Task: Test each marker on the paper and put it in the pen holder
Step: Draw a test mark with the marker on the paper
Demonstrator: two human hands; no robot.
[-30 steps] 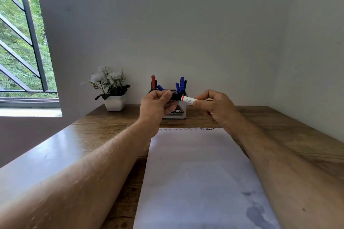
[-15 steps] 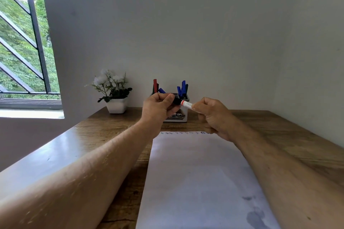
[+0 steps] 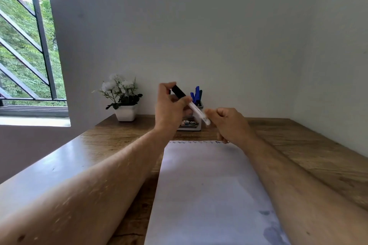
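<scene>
Two bare forearms reach forward from the bottom edge over a wooden desk (image 3: 310, 145). Between them lies a long white sheet of paper (image 3: 209, 189), with a row of small scribbled test marks (image 3: 195, 142) along its far edge and a faint grey smudge near the bottom right corner. Raised above the far end of the paper, the left hand (image 3: 169, 108) pinches a marker (image 3: 189, 104) between thumb and fingers. The marker is tilted, its black cap pointing up and left, its white barrel slanting down to the right. Just right of the barrel's lower end, the right hand (image 3: 229, 123) is curled into a loose fist; whether its fingertips touch the marker cannot be told, and it is blurred. Directly behind the hands, a white pen holder (image 3: 194, 123) stands on the desk, partly hidden by the left hand, with blue markers (image 3: 196, 94) sticking up from it. To its left sits a small white pot of white flowers (image 3: 124, 101) against a plain wall. At far left is a barred window (image 3: 25, 45) with green leaves outside.
</scene>
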